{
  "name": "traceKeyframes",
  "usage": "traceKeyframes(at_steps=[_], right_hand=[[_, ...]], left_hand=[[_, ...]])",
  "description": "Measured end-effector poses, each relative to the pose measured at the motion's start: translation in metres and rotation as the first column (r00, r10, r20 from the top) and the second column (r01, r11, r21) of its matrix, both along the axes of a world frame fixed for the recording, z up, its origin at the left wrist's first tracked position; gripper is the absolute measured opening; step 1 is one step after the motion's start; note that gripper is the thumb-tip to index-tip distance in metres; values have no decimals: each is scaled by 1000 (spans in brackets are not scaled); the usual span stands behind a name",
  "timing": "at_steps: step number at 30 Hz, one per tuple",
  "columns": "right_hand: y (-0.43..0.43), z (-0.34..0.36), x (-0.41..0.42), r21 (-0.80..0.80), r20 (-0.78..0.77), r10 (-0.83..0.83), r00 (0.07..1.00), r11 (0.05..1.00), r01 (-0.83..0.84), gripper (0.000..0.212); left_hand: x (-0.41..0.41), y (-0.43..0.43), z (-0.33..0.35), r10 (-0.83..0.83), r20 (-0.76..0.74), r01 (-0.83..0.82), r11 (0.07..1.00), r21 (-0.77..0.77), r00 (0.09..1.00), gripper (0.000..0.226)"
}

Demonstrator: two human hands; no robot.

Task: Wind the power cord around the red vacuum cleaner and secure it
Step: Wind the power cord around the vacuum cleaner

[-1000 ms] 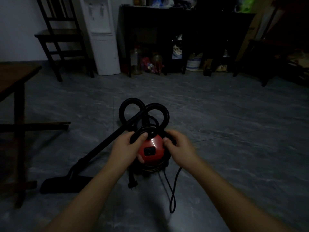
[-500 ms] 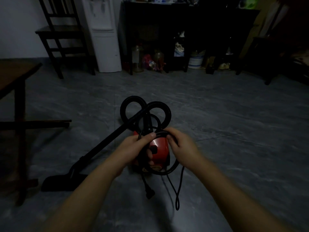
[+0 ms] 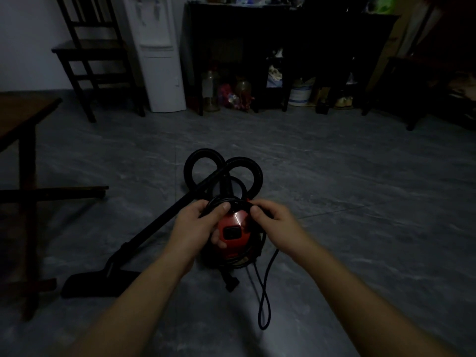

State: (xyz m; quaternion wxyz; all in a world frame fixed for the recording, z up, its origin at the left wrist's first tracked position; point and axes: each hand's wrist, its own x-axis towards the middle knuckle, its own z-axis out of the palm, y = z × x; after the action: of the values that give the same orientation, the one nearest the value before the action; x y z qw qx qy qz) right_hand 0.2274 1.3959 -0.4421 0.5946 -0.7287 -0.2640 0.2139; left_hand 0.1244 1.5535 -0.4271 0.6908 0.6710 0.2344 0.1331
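The small red vacuum cleaner (image 3: 233, 234) stands on the grey floor in the middle of the view. Black power cord (image 3: 265, 292) lies in turns around its body; a loose loop trails on the floor at its front right, and the plug (image 3: 231, 283) lies just in front. My left hand (image 3: 198, 228) grips the cord turns at the vacuum's upper left, thumb on top. My right hand (image 3: 273, 224) pinches the cord at the upper right. Behind the vacuum the black hose (image 3: 224, 171) sits coiled in loops.
The black wand and floor nozzle (image 3: 98, 282) stretch to the left front. A dark wooden table (image 3: 23, 119) stands at the left edge. A chair (image 3: 92, 52), a white water dispenser (image 3: 159, 52) and a dark shelf (image 3: 283, 47) with jars line the back wall.
Both hands have lifted the cord turns from the vacuum's lower sides up to its top. The plug has shifted right along the floor in front.
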Motion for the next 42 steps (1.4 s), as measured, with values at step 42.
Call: traceKeyframes(at_steps=[42], right_hand=[[-4, 4, -4, 51, 23, -37, 999, 998, 36, 15]], left_hand=[[0, -4, -7, 74, 109, -113, 904, 413, 991, 16]])
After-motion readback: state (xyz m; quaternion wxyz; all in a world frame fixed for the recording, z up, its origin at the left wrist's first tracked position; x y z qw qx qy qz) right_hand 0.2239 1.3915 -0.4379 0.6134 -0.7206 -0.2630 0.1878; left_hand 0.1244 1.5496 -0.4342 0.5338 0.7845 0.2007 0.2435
